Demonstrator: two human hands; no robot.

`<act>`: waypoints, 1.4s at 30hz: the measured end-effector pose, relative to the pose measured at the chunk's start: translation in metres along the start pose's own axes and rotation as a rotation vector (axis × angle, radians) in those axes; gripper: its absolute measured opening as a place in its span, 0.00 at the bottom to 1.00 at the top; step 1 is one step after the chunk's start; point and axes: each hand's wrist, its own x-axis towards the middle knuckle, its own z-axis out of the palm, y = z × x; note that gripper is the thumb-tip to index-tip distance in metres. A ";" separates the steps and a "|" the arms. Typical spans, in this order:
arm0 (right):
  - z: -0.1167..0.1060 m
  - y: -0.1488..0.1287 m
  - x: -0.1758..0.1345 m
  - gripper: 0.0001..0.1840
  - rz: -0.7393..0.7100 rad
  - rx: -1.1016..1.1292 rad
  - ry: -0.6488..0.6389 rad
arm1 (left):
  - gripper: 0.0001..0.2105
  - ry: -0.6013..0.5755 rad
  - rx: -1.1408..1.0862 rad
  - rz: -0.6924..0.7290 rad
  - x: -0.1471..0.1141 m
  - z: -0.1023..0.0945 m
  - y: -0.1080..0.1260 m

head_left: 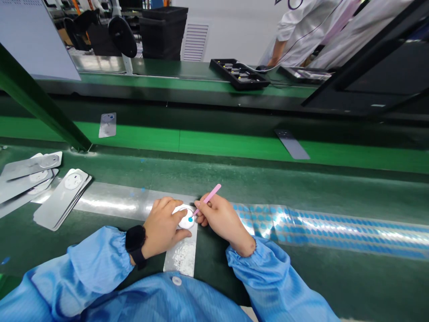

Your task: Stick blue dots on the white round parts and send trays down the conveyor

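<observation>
A pale flat panel (pixel 180 257) with a round white recessed end lies before me. My left hand (pixel 164 227) grips it, with fingertips at its upper edge and the thumb across its face. Between the thumb and fingers of my right hand (pixel 221 220) is a pair of slim pink tweezers (pixel 212 193), tilted, with its lower end down at the panel's round part. A small blue dot (pixel 190 219) sits there, right at the tip. Just right of that hand lies a clear sheet (pixel 284 223) covered with rows of blue dots.
Stacked panels (pixel 62 199) and a loose pile of panels (pixel 25 179) lie at left. On the green belt behind rest one panel (pixel 107 125) and another panel (pixel 292 144). A green post (pixel 43 98) rises at left. Across the line are a black tray (pixel 239 74) and a person in white (pixel 301 36).
</observation>
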 end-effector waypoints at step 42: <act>-0.002 0.017 0.008 0.12 -0.071 0.269 0.003 | 0.12 -0.017 0.169 0.076 -0.006 -0.004 0.008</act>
